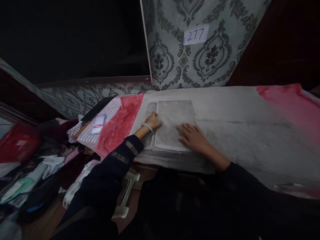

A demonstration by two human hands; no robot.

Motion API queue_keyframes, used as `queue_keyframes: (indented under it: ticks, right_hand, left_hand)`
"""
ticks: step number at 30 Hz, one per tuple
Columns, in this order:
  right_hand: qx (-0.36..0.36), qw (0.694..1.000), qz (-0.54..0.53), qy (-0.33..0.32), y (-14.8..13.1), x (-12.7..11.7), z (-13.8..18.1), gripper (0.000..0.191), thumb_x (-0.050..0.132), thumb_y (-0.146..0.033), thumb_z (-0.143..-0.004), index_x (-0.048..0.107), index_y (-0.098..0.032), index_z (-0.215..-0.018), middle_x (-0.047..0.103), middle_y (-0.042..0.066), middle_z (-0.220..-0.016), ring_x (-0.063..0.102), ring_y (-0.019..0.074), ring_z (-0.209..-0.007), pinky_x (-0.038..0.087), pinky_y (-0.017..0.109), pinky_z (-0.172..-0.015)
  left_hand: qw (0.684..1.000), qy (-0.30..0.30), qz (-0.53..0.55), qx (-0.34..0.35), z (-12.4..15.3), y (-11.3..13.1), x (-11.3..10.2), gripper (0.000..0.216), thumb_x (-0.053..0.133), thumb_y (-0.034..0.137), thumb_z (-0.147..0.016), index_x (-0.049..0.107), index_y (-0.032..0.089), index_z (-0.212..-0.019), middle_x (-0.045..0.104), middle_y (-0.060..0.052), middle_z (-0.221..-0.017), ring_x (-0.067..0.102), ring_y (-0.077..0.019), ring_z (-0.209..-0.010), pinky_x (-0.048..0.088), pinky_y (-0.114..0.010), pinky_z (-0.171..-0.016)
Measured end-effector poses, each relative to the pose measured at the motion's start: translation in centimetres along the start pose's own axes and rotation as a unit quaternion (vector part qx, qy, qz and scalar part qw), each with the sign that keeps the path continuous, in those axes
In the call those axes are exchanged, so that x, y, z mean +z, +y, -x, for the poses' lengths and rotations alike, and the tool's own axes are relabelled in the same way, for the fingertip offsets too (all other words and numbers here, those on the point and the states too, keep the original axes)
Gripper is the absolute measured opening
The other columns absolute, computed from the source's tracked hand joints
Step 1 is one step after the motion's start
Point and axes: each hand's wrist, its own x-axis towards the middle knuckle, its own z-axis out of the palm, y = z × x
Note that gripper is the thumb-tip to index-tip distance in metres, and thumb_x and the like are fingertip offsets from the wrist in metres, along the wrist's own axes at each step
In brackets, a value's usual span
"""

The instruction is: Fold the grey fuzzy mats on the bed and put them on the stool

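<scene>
A grey rectangular piece of cloth [172, 130] with pale edges lies on a larger grey cloth [225, 103]. At the rectangle's left edge, my left hand [153, 121] has its fingers curled in on the fabric; a bracelet circles that wrist. My right hand [193, 136] rests palm down near the rectangle's right side, fingers stretched out and touching the cloth. A narrow second strip of grey fabric [151, 108] shows just left of the rectangle, partly covered by my left hand.
Pink plush fabric [116, 123] and striped fabric [87, 136] lie at the table's left, more pink fabric [287, 100] at the right. A large dark screen [75, 40] hangs behind. Piled clothes [42, 176], a red basket [20, 143] and a white stool [126, 193] stand low at left.
</scene>
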Motion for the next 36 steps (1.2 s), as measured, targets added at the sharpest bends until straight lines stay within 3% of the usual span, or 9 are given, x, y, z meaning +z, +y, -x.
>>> queue_keyframes:
  ticks: [6, 10, 16, 21, 26, 31, 34, 36]
  right_hand:
    - [-0.081, 0.995, 0.004, -0.054, -2.7, 0.9, 0.9, 0.055, 0.043, -0.044, -0.103, 0.038, -0.027, -0.156, 0.027, 0.009, -0.164, 0.02, 0.0319, -0.151, 0.02, 0.061, -0.119]
    - [-0.109, 0.991, -0.058, -0.059, -1.9, 0.2, 0.4, 0.05, 0.037, -0.042, -0.105, 0.043, -0.027, -0.153, 0.036, 0.007, -0.16, 0.027, 0.0274, -0.15, 0.026, 0.056, -0.119]
    - [-0.03, 0.993, -0.085, 0.076, 3.5, 1.0, -2.3, 0.055, 0.047, -0.047, -0.099, 0.052, -0.021, -0.147, 0.043, 0.013, -0.155, 0.033, 0.0324, -0.147, 0.029, 0.055, -0.119]
    - [0.089, 0.986, -0.113, 0.085, 7.7, 2.6, -4.4, 0.058, 0.052, -0.04, -0.095, 0.05, -0.017, -0.149, 0.044, 0.016, -0.154, 0.04, 0.0312, -0.143, 0.035, 0.051, -0.117]
    - [0.15, 0.976, -0.103, 0.119, 8.5, 3.5, -6.1, 0.056, 0.057, -0.035, -0.091, 0.054, -0.02, -0.145, 0.05, 0.014, -0.15, 0.047, 0.0312, -0.137, 0.036, 0.049, -0.115]
    - [0.164, 0.967, -0.103, 0.167, 8.2, 4.6, -6.2, 0.053, 0.057, -0.032, -0.09, 0.058, -0.022, -0.142, 0.053, 0.013, -0.146, 0.051, 0.031, -0.133, 0.036, 0.049, -0.114]
    - [0.165, 0.962, -0.112, 0.189, 8.3, 5.2, -6.0, 0.053, 0.055, -0.032, -0.09, 0.057, -0.022, -0.141, 0.055, 0.012, -0.145, 0.05, 0.0302, -0.134, 0.036, 0.05, -0.114]
    - [0.16, 0.961, -0.118, 0.192, 8.7, 4.9, -6.3, 0.053, 0.055, -0.032, -0.089, 0.058, -0.021, -0.141, 0.056, 0.012, -0.143, 0.051, 0.0294, -0.133, 0.038, 0.049, -0.113]
  left_hand:
    - [0.996, -0.014, 0.089, -0.01, 0.2, -0.5, 0.8, 0.061, 0.067, 0.006, -0.062, 0.052, 0.022, -0.119, 0.057, 0.004, -0.07, 0.061, -0.0198, -0.072, 0.046, -0.028, -0.071]
    - [0.991, -0.004, 0.133, -0.028, 0.1, -1.4, 0.1, 0.06, 0.066, 0.009, -0.063, 0.053, 0.02, -0.12, 0.053, 0.006, -0.066, 0.055, -0.0153, -0.06, 0.045, -0.025, -0.061]
    - [0.985, 0.016, 0.165, -0.051, -1.2, -0.8, -0.6, 0.056, 0.067, 0.022, -0.074, 0.05, 0.018, -0.127, 0.05, 0.008, -0.061, 0.053, -0.0138, -0.055, 0.047, -0.025, -0.058]
    - [0.986, 0.05, 0.157, -0.037, -3.3, 0.5, 0.0, 0.051, 0.066, 0.005, -0.067, 0.057, 0.02, -0.115, 0.053, 0.006, -0.066, 0.058, -0.015, -0.065, 0.048, -0.026, -0.069]
    - [0.985, 0.087, 0.148, -0.027, -5.0, 0.7, 1.2, 0.043, 0.057, -0.006, -0.06, 0.06, 0.02, -0.093, 0.062, 0.0, -0.084, 0.063, -0.0177, -0.087, 0.047, -0.027, -0.084]
    - [0.983, 0.11, 0.145, -0.02, -6.0, 0.5, 1.5, 0.039, 0.055, -0.006, -0.058, 0.059, 0.019, -0.087, 0.065, -0.004, -0.103, 0.061, -0.0184, -0.106, 0.044, -0.028, -0.097]
    - [0.983, 0.115, 0.142, -0.017, -6.0, 0.3, 1.4, 0.039, 0.056, -0.004, -0.058, 0.06, 0.02, -0.088, 0.066, -0.003, -0.105, 0.061, -0.0173, -0.107, 0.043, -0.026, -0.098]
    - [0.984, 0.106, 0.14, -0.021, -6.0, 0.1, 1.2, 0.038, 0.059, -0.002, -0.059, 0.06, 0.021, -0.089, 0.065, -0.001, -0.094, 0.062, -0.0166, -0.097, 0.046, -0.026, -0.091]
